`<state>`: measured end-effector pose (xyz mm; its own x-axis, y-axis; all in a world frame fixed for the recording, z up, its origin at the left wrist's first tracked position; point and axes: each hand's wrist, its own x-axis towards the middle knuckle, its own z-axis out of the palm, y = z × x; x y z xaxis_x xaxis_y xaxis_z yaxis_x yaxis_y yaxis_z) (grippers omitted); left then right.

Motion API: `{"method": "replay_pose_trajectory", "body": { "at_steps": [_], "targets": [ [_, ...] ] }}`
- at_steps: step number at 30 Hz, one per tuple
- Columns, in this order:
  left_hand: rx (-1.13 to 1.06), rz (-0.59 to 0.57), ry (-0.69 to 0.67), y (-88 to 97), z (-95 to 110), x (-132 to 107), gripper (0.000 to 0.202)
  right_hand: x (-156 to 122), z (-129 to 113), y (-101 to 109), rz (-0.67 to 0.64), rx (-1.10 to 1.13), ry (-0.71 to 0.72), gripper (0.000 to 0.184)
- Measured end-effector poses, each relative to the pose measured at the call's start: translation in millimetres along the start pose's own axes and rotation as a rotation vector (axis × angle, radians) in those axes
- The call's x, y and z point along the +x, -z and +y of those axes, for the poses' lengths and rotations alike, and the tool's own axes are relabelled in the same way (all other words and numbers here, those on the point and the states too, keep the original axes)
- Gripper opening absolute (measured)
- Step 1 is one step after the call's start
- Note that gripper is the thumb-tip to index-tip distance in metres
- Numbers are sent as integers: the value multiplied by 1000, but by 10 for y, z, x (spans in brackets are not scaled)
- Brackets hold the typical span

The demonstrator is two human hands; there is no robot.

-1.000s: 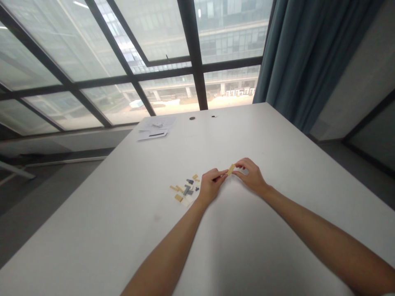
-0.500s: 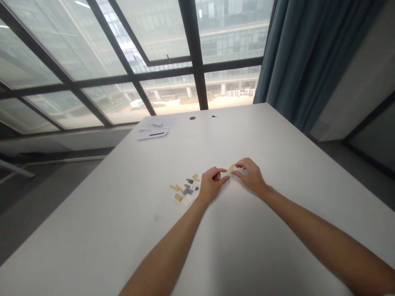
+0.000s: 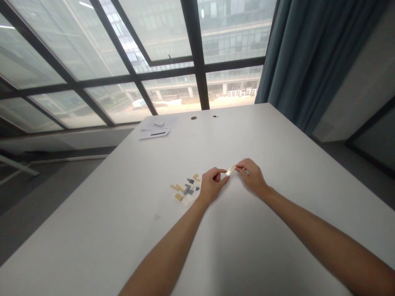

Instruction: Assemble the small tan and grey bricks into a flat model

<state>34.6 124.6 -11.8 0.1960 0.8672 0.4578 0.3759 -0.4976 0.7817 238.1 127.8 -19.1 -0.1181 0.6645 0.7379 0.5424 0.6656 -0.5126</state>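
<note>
Between my two hands, a little above the white table (image 3: 247, 230), is a small pale-yellow building brick piece (image 3: 230, 169), tilted and catching bright light. My left hand (image 3: 213, 183) pinches its near left end between thumb and index finger. The thumb and fingertips of my right hand (image 3: 250, 174) grip its far right end. Just left of my left hand lies a loose group of building bricks: a tan brick (image 3: 179, 197), a grey brick (image 3: 187, 189), a dark grey brick (image 3: 190, 181) and several other tan, white and grey pieces.
Papers (image 3: 157, 126) with a dark strip lie at the table's far left corner. Two dark round spots, a larger one (image 3: 194, 118) and a smaller one (image 3: 215, 116), sit near the far edge. Beyond stand windows and a blue curtain (image 3: 290, 61) at the right.
The pale-yellow piece has turned in my fingers and now shines with reflected light. My right fingertips have drawn closer together on its end. The view has shifted very slightly.
</note>
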Motion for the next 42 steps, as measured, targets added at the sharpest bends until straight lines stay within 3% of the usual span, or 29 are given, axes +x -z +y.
{"method": "replay_pose_trajectory", "body": {
  "at_steps": [9, 20, 32, 42],
  "targets": [
    [-1, 9, -2, 1, -5, 5, 19, -5, 14, -23, -62, 2, 22, 21],
    [76, 64, -59, 18, -30, 23, 21, -3, -7, -34, -73, 3, 31, 11],
    [53, 155, 31, 4, -78, 29, 18, 11, -36, -22, -113, 41, 31, 8],
    [29, 179, 28, 10, -65, 36, 20, 7, -27, -21, -125, 84, 37, 7]
  ]
}}
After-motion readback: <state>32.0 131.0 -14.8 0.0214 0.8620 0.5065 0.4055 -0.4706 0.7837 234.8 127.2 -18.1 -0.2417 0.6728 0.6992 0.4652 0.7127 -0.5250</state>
